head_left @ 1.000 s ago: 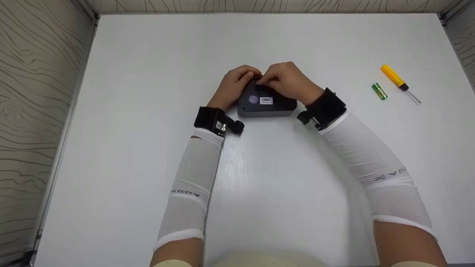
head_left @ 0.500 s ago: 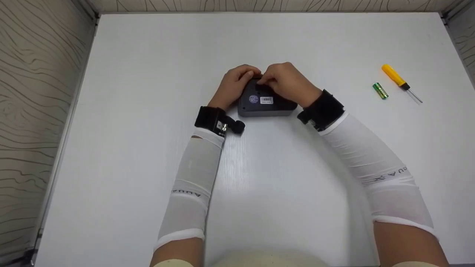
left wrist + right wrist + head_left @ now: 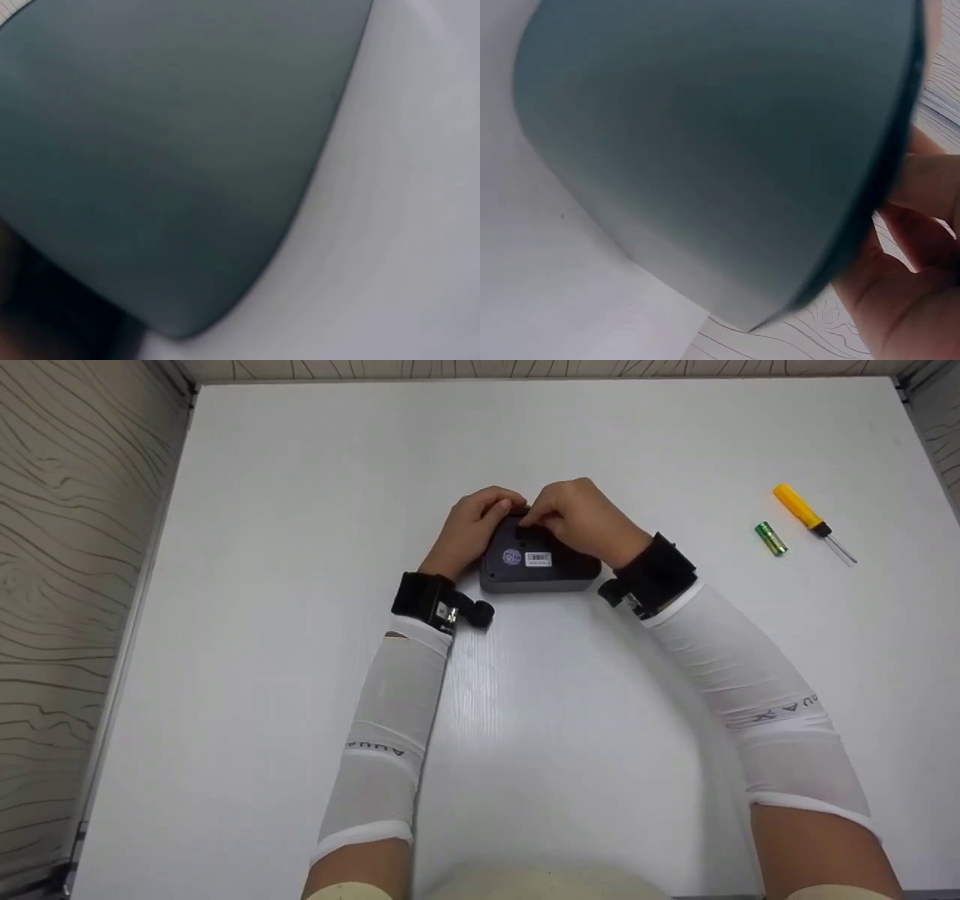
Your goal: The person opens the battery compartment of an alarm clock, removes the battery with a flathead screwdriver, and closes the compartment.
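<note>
A black rounded device (image 3: 574, 566) lies on the white table with its labelled underside up, showing a round sticker and a white barcode label. My left hand (image 3: 466, 531) holds its left side, the thumb along the upper edge and the other fingers behind it. My right hand (image 3: 581, 521) has curled fingers at the far part of the underside, fingertips against a dark recess; whether they pinch some small part is hidden. The device's smooth side wall (image 3: 187, 135) fills much of the left wrist view. Close up, the right wrist view has the wall (image 3: 705, 150) with curled fingers (image 3: 885, 300) at its edge.
A small green battery (image 3: 771, 539) lies on the table (image 3: 300, 510) to the right. Beyond it is a screwdriver (image 3: 799, 506) with a yellow handle and a metal shaft. Wood-patterned panels (image 3: 67, 585) border the table at the left, back and right.
Both hands stay at the device in nearly the same pose. The whole head view has shifted slightly upward; nothing visibly is taken hold of or let go.
</note>
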A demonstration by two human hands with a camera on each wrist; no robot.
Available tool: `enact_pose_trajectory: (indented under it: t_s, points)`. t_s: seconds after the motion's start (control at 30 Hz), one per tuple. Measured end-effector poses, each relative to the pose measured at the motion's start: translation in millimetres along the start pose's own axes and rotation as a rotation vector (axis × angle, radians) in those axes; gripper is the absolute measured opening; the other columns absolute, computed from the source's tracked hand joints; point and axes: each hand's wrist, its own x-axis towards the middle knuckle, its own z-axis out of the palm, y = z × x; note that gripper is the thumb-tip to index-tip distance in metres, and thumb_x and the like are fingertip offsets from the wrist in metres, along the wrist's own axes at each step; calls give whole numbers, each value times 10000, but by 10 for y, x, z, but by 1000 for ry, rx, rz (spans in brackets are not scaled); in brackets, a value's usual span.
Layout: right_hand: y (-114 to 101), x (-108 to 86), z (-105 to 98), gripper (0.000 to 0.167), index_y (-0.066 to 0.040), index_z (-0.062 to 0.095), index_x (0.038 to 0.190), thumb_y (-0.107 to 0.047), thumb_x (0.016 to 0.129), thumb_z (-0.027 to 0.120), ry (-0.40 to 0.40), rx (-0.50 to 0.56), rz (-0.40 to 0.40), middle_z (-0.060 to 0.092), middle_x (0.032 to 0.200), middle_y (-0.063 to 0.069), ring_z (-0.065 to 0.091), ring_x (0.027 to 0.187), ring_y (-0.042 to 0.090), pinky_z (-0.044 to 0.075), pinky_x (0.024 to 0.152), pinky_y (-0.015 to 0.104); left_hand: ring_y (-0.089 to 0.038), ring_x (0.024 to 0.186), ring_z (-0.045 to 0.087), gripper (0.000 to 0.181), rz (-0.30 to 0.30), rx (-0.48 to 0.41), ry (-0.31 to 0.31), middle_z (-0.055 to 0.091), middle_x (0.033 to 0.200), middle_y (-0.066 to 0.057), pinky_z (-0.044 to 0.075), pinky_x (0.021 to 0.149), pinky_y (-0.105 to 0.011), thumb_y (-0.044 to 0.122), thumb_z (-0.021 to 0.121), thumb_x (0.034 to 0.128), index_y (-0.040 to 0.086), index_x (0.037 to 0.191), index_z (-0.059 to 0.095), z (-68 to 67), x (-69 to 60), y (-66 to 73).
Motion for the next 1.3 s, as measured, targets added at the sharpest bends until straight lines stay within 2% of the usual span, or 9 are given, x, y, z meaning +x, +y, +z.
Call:
enact_pose_trajectory:
  t_s: [0.17,0.47,0.77,1.1,1.3]
  points:
    - [-34,-12,3,222,45,773,1041,117,944,587,-2,-50,6,739,1046,204,691,1046,341,536,948,450,-95,1111,632,244,7,-11,13,726,1157,-75,436,994,-196,117,525,1061,25,1187,713,3,13,13]
    - [-154,-64,53,223,44,751,1115,86,953,603,-11,-212,-24,737,1064,212,692,1048,360,529,959,464,-111,1110,632,237,15,4,37,724,1161,-79,439,989,-206,113,538,1055,24,1175,721,10,1,21]
    - [-173,-151,140,204,34,755,1130,44,966,635,62,-202,-31,660,1021,205,671,973,334,562,863,427,-92,1114,627,247,-25,-10,37,717,1171,-54,436,988,-195,158,536,1054,51,1182,719,16,-16,12]
    - [-189,-157,155,202,27,765,1113,38,973,619,64,-229,-6,681,956,208,617,909,338,542,833,431,-98,1131,623,249,-19,-21,25,717,1181,-63,429,1000,-197,152,537,1056,41,1189,716,22,-11,11]
    - [-180,-135,161,193,24,768,1107,14,984,620,60,-241,-28,681,936,204,629,880,335,548,813,425,-84,1130,614,247,-35,-9,24,714,1183,-55,425,993,-188,147,533,1058,47,1192,716,10,-3,5]
